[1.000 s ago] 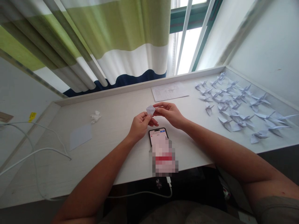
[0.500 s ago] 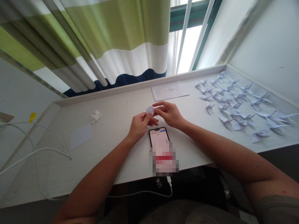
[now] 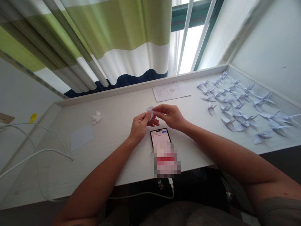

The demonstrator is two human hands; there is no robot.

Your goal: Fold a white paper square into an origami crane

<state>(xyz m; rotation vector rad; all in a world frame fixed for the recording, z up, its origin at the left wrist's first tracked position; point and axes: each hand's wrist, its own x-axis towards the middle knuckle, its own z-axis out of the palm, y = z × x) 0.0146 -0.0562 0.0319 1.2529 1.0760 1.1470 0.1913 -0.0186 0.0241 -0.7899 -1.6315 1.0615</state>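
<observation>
A small piece of folded white paper (image 3: pixel 150 109) is held up above the white desk (image 3: pixel 117 110). My left hand (image 3: pixel 139 125) grips its lower part between thumb and fingers. At its right edge, my right hand (image 3: pixel 171 116) pinches the paper with thumb and forefinger. Fingers cover part of the folds. Just below the hands lies a phone (image 3: pixel 162 138) with a lit pinkish screen, partly blurred out. To the right, several folded paper cranes (image 3: pixel 237 106) stand in a loose group.
A printed sheet (image 3: pixel 171 91) lies behind my hands. On the left are a blank paper square (image 3: pixel 81 138), a crumpled tissue (image 3: pixel 96 117) and white cables (image 3: pixel 47 150). A charging cable (image 3: pixel 171 183) hangs from the phone over the desk's front edge. Curtains (image 3: pixel 131 28) hang behind.
The right thumb and forefinger have shifted slightly left over the paper, and less of its face shows now. The left hand stays nearly in place.
</observation>
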